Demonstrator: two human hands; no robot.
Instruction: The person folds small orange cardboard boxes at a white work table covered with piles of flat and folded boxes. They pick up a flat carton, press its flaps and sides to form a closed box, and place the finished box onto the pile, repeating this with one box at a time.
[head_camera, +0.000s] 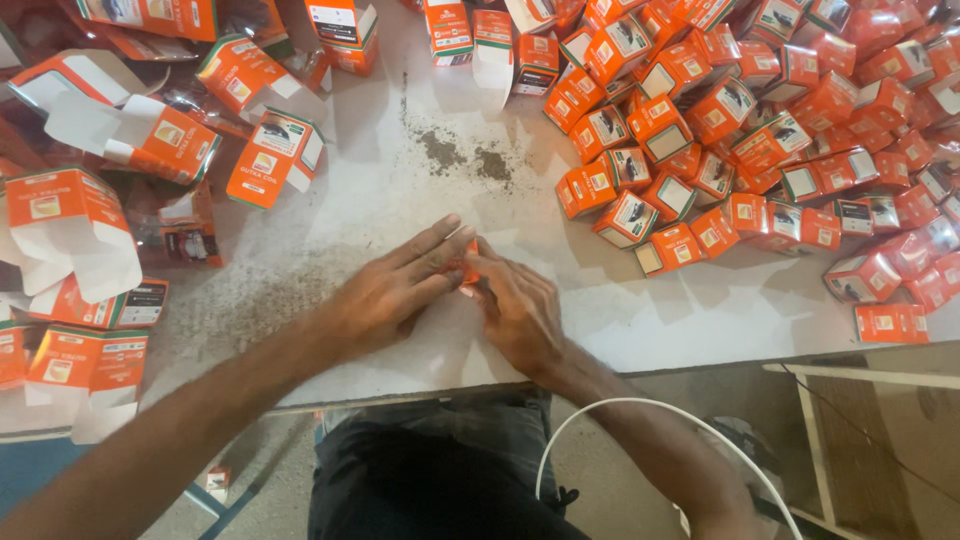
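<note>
My left hand (395, 290) and my right hand (520, 310) meet at the middle of the white table (380, 190), both pressed around a small orange box (470, 268). Only a sliver of that box shows between the fingers. My left fingers lie flat over its top. My right hand cups it from the right side. Both wrists rest near the table's front edge.
A big heap of small closed orange boxes (760, 140) covers the table's right half. Open and flattened orange-and-white cartons (150, 140) lie at the left. Dark crumbs (460, 155) dust the centre. A white cable (640, 410) arcs over my lap; a wooden frame (830, 440) stands lower right.
</note>
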